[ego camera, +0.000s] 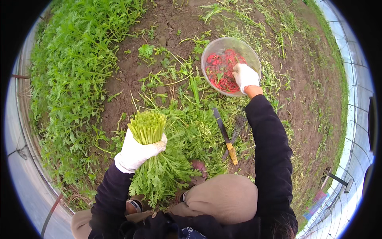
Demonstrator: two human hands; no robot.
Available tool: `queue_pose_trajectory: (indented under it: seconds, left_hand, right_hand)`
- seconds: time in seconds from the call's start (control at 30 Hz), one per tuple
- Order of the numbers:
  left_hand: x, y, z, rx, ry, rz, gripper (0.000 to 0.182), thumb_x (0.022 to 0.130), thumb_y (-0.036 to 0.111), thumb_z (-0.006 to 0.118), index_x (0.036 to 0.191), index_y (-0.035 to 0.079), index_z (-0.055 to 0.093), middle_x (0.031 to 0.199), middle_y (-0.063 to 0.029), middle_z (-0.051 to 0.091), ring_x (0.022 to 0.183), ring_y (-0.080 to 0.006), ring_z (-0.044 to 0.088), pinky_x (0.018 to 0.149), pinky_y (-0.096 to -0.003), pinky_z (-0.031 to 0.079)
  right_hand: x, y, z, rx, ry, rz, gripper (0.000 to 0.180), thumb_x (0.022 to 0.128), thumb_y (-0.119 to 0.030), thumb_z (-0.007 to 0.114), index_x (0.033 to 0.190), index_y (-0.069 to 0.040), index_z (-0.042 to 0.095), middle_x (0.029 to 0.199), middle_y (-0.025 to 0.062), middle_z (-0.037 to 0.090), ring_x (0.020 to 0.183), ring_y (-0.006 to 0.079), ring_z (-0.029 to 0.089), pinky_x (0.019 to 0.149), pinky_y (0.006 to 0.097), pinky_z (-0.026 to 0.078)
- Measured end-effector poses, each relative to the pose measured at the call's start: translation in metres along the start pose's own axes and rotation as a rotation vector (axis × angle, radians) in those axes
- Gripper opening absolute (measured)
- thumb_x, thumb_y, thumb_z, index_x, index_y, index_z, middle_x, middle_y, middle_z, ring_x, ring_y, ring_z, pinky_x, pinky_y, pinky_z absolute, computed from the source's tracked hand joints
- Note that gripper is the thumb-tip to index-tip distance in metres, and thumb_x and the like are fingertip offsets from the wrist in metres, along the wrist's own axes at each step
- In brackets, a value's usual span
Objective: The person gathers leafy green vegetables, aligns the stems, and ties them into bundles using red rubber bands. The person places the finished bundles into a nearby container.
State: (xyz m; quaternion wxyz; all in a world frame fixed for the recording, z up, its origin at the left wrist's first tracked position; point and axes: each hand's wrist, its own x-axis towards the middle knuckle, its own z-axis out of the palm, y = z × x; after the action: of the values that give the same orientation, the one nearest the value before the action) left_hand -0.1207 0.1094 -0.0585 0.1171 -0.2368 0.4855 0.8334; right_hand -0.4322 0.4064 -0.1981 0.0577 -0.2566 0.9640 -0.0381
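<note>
My left hand (140, 149), in a white glove, grips a thick bunch of leafy greens (148, 127) that look like garland chrysanthemum. The cut stem ends point up and away from me, while the leaves hang towards my feet. My right hand (245, 77), gloved in white too, reaches into a clear plastic tub (220, 44) that holds red rubber bands (222, 76) and bits of leaf. Its fingers are curled against the bands, and the fingertips are hidden, so I cannot tell whether it pinches any.
A knife (221, 125) with a yellowish handle lies on cut greens, beside a wire hand rake (238, 122). Standing greens (74, 74) grow densely on the left. Trimmings (191, 128) cover the soil (131, 68) before me. Plastic greenhouse walls (358, 89) curve along both sides.
</note>
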Motion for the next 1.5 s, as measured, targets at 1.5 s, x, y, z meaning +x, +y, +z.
queue_pose_trajectory:
  seconds: [1.5]
  left_hand:
    - [-0.004,0.002,0.0,-0.143,-0.223,0.081,0.051,0.077,0.022,0.077,0.118,0.004,0.053,0.079,-0.003,0.054,0.07,-0.0186,0.055,0.07,-0.0373,0.046]
  right_hand:
    - [-0.116,-0.19,-0.104,0.963,0.248,-0.359,0.02,0.086,-0.015,0.072,0.104,-0.007,0.072,0.111,0.0099,0.069,0.106,0.0229,0.062,0.096,0.0376,0.047]
